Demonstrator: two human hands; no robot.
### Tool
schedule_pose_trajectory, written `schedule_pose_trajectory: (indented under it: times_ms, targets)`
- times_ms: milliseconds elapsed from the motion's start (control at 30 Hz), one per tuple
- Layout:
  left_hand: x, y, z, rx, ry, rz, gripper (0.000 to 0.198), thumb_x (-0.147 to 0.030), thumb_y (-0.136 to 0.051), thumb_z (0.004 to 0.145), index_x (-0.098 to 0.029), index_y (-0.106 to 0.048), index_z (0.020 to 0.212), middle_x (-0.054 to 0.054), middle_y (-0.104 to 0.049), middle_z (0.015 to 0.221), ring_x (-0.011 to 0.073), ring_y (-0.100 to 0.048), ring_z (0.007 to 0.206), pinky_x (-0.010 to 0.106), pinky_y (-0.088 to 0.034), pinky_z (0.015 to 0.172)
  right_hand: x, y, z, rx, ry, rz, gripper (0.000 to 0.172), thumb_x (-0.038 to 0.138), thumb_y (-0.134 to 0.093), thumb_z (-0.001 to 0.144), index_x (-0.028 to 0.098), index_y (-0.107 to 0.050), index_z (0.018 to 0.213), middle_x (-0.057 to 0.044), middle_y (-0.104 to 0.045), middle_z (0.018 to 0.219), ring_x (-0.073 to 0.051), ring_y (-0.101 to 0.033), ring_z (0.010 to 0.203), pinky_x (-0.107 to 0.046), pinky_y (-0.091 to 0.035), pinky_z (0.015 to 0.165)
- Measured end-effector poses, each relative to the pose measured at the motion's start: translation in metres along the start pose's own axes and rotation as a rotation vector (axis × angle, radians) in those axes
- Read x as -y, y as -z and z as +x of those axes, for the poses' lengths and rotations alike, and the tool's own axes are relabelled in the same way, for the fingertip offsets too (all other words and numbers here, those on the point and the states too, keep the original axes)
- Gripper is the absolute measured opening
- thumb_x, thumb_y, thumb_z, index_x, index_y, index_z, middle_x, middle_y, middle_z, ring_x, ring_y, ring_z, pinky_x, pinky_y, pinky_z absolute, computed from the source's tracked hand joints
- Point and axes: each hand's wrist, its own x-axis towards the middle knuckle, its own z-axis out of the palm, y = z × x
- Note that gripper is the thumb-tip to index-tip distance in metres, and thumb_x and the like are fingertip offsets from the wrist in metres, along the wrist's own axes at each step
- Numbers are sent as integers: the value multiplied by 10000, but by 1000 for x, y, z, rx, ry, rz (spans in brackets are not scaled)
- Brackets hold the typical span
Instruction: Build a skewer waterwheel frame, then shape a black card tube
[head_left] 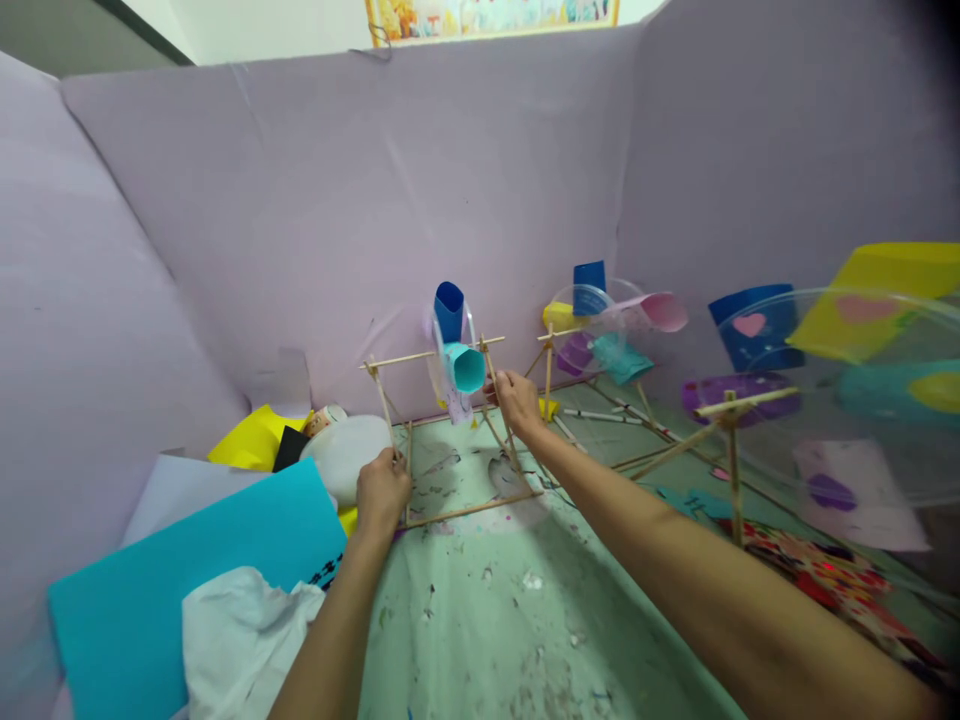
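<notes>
A small frame of wooden sticks (465, 511) stands on the green cloth in front of me. Across its top runs a stick bearing a clear plastic wheel with rolled paper tubes, among them a dark blue tube (449, 315) and a turquoise tube (465, 369). My left hand (382, 490) is closed around the left upright of the stick frame. My right hand (517, 402) is closed at the right upright, just below the cross stick; its fingertips are partly hidden.
To the right stand more stick frames with paper-decorated wheels, the nearest carrying a yellow paper piece (877, 300). At left lie a turquoise sheet (202, 570), a crumpled white cloth (244, 640), yellow paper (259, 437) and a white bowl (346, 455). Lilac-covered walls (450, 180) enclose the table.
</notes>
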Motion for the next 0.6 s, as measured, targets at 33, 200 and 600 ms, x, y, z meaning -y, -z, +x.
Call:
schedule_pose_trajectory:
  times_ms: [33, 200, 600]
  targets:
    - [-1, 0, 0, 2, -7, 2, 239, -235, -423, 792, -190, -657, 819, 124, -701, 811, 247, -632, 785, 286, -389, 628, 2, 1, -3, -26, 8, 32, 488, 241, -140, 932, 127, -550, 1172, -82, -687, 981, -125, -638, 841, -187, -446, 694]
    - [-3, -2, 1, 11, -38, -3, 220, -235, -429, 787, -203, -646, 781, 100, -700, 787, 226, -631, 777, 269, -385, 625, 9, 8, -2, -102, 38, 89, 442, 327, -331, 887, 150, -457, 1272, -84, -678, 995, -169, -637, 837, -236, -447, 716]
    - [-14, 27, 21, -146, 18, -130, 407, -312, -462, 775, -154, -575, 1132, 113, -699, 923, 258, -627, 930, 317, -435, 778, 33, 15, 19, -156, 68, -6, 331, 381, -454, 853, 218, -609, 1096, -54, -691, 818, -221, -621, 842, -303, -417, 763]
